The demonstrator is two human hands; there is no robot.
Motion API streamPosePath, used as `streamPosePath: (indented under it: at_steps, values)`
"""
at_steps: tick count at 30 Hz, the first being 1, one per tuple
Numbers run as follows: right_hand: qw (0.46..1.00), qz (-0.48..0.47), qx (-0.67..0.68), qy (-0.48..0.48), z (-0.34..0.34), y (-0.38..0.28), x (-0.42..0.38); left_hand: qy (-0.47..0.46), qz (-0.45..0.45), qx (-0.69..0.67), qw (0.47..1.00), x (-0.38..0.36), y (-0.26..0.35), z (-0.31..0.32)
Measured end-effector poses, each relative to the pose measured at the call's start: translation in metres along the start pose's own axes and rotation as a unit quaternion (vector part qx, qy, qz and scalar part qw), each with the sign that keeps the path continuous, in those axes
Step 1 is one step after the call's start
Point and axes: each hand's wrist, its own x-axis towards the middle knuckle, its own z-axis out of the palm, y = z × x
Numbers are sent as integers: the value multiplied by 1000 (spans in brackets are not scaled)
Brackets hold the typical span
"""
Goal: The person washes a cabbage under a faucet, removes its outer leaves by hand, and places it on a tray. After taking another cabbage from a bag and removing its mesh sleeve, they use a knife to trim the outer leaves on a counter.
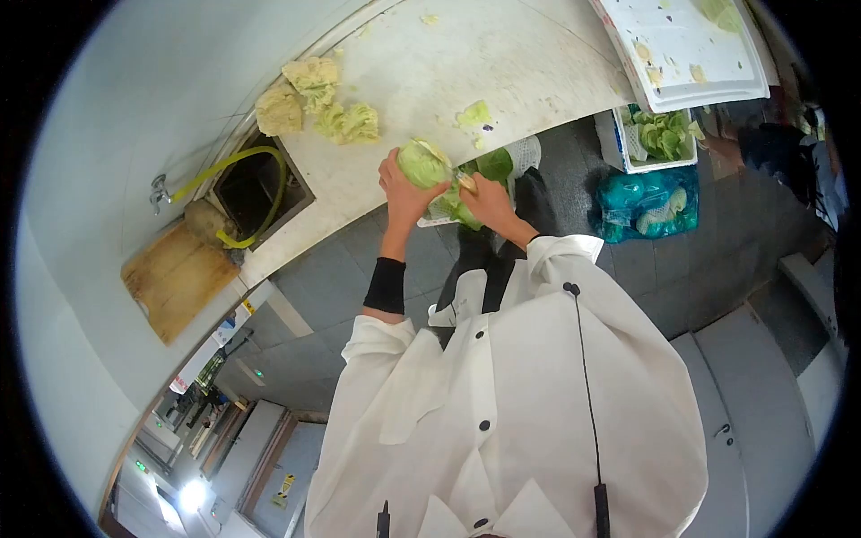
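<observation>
My left hand (402,190) grips a pale green cabbage head (423,164) from the side and holds it up at the edge of the white counter (502,63). My right hand (489,202) is closed just right of the cabbage, with what looks like a small knife (466,182) pressed to the cabbage's base; the blade is too small to make out. Both hands are over a white basket (525,152) with green leaves in it. White sleeves and a black under-sleeve cover my arms.
Cut cabbage chunks (314,99) lie on the counter's left. Beside them is a dark sink opening (256,184) with a yellow hose and tap (160,190), and a wooden board (175,278). A white crate of greens (659,134), a teal bag (646,202) and a white tray (691,45) are at the right.
</observation>
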Motion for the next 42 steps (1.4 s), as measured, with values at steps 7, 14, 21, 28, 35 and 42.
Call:
streamPosePath:
  at_steps: [7,14,21,28,35,42]
  values:
    - [998,10,-66,19,8,-3,-2,-1,-1,16,1000,2,-4,-1]
    - [988,64,-138,22,18,-7,1,-6,-11,-5,1000,2,-1,-2]
    - [985,53,-163,32,20,-4,9,15,-6,-1,1000,5,-4,2]
    - [986,90,-132,38,33,-6,-2,-29,15,8,999,13,-9,-4]
    - [981,55,-159,95,25,-13,-6,-8,6,44,999,8,6,4]
    - [984,84,-138,79,23,-13,4,-27,6,61,998,15,4,-7]
